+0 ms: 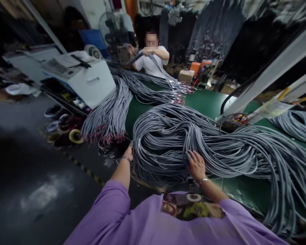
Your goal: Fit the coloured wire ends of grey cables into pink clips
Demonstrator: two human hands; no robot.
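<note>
A big looped bundle of grey cables (165, 143) lies on the green table top in front of me. My right hand (197, 165) rests on the near side of the bundle, its fingers curled over a bent bunch of the cables. My left hand (129, 152) is at the loop's left edge, by the table's corner. Its fingers are small and partly hidden, so I cannot make out whether they grip the cables. From the loop, the cables run right and hang over the table's near edge.
Across the green table (209, 102), a co-worker (153, 64) in white holds up grey cables. More cables with reddish ends (107, 112) hang off the left side. A white machine (86, 81) stands left, spools (75, 136) lie below it. A slanted white post (265, 71) rises right.
</note>
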